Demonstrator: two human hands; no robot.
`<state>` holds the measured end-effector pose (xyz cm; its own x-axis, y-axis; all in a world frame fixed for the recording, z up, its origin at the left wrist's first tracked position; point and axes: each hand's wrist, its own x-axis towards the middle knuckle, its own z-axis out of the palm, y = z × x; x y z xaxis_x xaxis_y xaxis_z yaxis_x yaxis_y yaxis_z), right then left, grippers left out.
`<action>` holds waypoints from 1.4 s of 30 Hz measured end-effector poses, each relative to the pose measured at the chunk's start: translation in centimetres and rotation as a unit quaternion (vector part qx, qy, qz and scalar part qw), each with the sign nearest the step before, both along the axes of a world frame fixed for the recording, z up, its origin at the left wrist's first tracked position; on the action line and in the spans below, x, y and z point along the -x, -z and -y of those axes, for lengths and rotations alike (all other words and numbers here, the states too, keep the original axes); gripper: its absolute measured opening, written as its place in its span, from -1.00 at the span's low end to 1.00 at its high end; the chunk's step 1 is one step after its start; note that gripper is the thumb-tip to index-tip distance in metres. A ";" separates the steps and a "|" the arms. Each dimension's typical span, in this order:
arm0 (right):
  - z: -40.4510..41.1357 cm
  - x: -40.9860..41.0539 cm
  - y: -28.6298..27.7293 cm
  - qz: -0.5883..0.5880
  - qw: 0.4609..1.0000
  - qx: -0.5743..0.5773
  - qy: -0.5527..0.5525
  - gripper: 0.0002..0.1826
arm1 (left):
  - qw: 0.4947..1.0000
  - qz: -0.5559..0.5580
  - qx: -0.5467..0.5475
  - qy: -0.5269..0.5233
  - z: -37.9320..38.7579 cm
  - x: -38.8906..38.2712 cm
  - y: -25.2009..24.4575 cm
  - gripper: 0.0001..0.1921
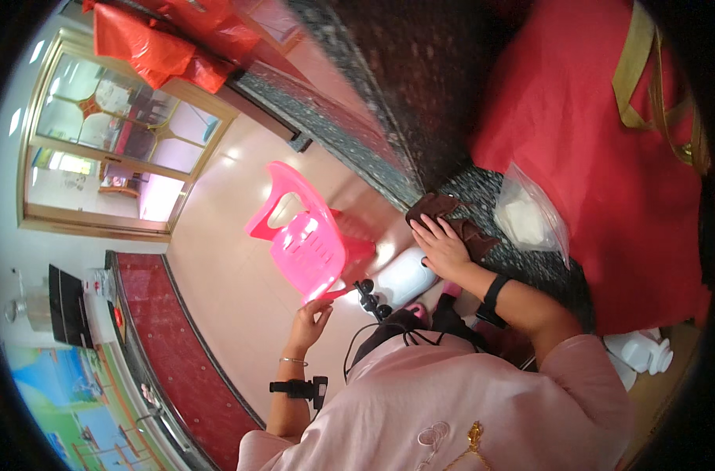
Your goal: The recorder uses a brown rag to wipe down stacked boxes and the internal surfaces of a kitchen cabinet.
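My right hand [442,247] lies palm down on a brown cloth [431,206], fingers stretched out and slightly spread. Under the cloth is the corner of a dark speckled stone counter [478,182]. My left hand [313,321] hangs lower, by the front edge of a glossy pink plastic chair [304,244]. Its fingertips overlap a short red piece [336,293]; whether they grip it, or whether it is a chair leg, I cannot tell. Between my hands, lower down, stands a white rounded object [401,277].
A clear plastic bag with white contents [525,221] rests beside the cloth, against a large red fabric piece [599,176] with gold ribbon [634,70]. White plastic bottles [640,350] lie at right. A black ball-jointed mount [372,297] sits before my body. Red cabinets [169,329] line the left.
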<state>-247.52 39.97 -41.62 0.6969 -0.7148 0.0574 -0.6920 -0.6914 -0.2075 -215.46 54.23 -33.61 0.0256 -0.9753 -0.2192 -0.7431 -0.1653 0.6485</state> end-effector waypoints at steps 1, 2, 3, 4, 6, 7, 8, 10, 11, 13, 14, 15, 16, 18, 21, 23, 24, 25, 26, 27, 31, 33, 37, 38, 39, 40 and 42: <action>0.6 -0.8 0.4 -0.001 1.000 0.009 -0.007 -0.30 | 1.000 -0.004 0.019 -0.003 0.6 0.2 -0.1 -0.84; 1.2 -1.4 0.8 -0.020 1.000 0.021 -0.007 -0.29 | 0.999 -0.009 0.039 -0.005 0.9 0.3 -0.2 -0.84; 1.8 -2.3 1.0 -0.039 0.999 0.033 -0.008 -0.28 | 0.999 -0.009 0.049 -0.013 0.8 0.0 -0.3 -0.84; 2.1 -2.9 0.9 -0.067 0.996 0.055 -0.010 -0.33 | 0.998 -0.010 0.059 -0.017 0.9 -0.5 -0.4 -0.85; 2.1 -3.9 1.7 -0.082 0.992 0.098 -0.018 -0.45 | 0.996 -0.012 0.080 -0.028 0.7 -1.9 -0.7 -0.85; 2.1 -4.0 1.8 -0.088 0.990 0.113 -0.019 -0.48 | 0.996 -0.006 0.073 -0.044 0.3 -2.6 -0.7 -0.85; 2.2 -4.2 2.0 -0.094 0.989 0.112 -0.024 -0.48 | 0.996 -0.001 0.065 -0.059 -0.1 -3.3 -0.5 -0.85; 2.5 -5.1 2.2 -0.094 0.987 0.127 -0.025 -0.48 | 0.994 -0.012 0.077 -0.077 -1.2 -5.2 0.0 -0.86; 3.1 -5.7 2.6 -0.093 0.987 0.132 -0.017 -0.48 | 0.993 -0.021 0.080 -0.086 -1.4 -6.2 0.4 -0.85; 4.2 -7.1 3.0 -0.085 0.985 0.147 -0.008 -0.48 | 0.995 -0.001 0.069 -0.078 -1.2 -7.6 0.1 -0.85; 4.9 -7.7 3.2 -0.093 0.985 0.148 0.002 -0.48 | 0.996 0.019 0.055 -0.063 -0.7 -8.4 0.1 -0.85; 5.6 -8.6 3.1 -0.099 0.984 0.148 0.013 -0.48 | 0.996 0.020 0.057 -0.065 -0.2 -9.4 0.1 -0.85; 6.5 -9.2 3.0 -0.112 0.983 0.147 0.014 -0.49 | 0.997 0.022 0.068 -0.034 0.8 -10.4 0.3 -0.85; 8.3 -10.7 2.8 -0.113 0.987 0.116 0.017 -0.38 | 0.996 0.024 0.082 0.002 3.3 -12.7 0.9 -0.85; 10.5 -12.5 0.8 -0.079 0.994 0.066 0.021 -0.18 | 0.992 0.029 0.081 0.089 8.7 -16.0 3.0 -0.85; 11.3 -13.4 0.2 -0.050 0.995 0.079 0.038 -0.19 | 0.980 0.024 0.094 0.172 12.3 -17.0 5.2 -0.84; 11.2 -14.4 0.1 -0.037 0.994 0.085 0.053 -0.19 | 0.969 0.016 0.117 0.218 14.7 -17.4 6.3 -0.82; 11.3 -14.8 0.1 -0.043 0.993 0.083 0.071 -0.18 | 0.955 0.023 0.128 0.266 16.9 -16.8 8.0 -0.78; 11.6 -15.2 -0.1 -0.046 0.993 0.075 0.072 -0.17 | 0.948 0.032 0.085 0.306 19.0 -16.1 9.1 -0.66; 11.8 -15.4 -0.5 -0.052 0.994 0.064 0.072 -0.17 | 0.945 0.018 0.095 0.313 20.5 -15.5 10.8 -0.66; 12.6 -16.6 -0.7 -0.083 0.993 0.069 0.051 -0.19 | 0.909 0.124 0.124 0.379 23.4 -12.5 16.0 -0.50; 13.1 -16.5 -1.0 -0.099 0.992 0.051 0.052 -0.23 | 0.905 0.139 0.092 0.390 24.1 -12.7 17.6 -0.44; 13.8 -16.5 0.2 -0.105 0.985 0.131 0.047 -0.37 | 0.869 0.177 0.168 0.431 25.2 -13.2 19.7 -0.39; 14.0 -15.9 0.5 -0.103 0.985 0.130 0.051 -0.38 | 0.889 0.166 0.137 0.404 25.8 -12.2 18.8 -0.41; 14.2 -16.1 0.6 -0.094 0.986 0.127 0.050 -0.39 | 0.908 0.162 0.100 0.374 25.9 -12.2 18.1 -0.41; 14.5 -16.9 0.2 -0.094 0.987 0.122 0.053 -0.40 | 0.907 0.160 0.090 0.380 25.6 -12.3 18.7 -0.41; 14.7 -16.9 0.9 -0.099 0.986 0.125 0.054 -0.42 | 0.940 0.128 0.130 0.289 25.5 -12.3 19.3 -0.42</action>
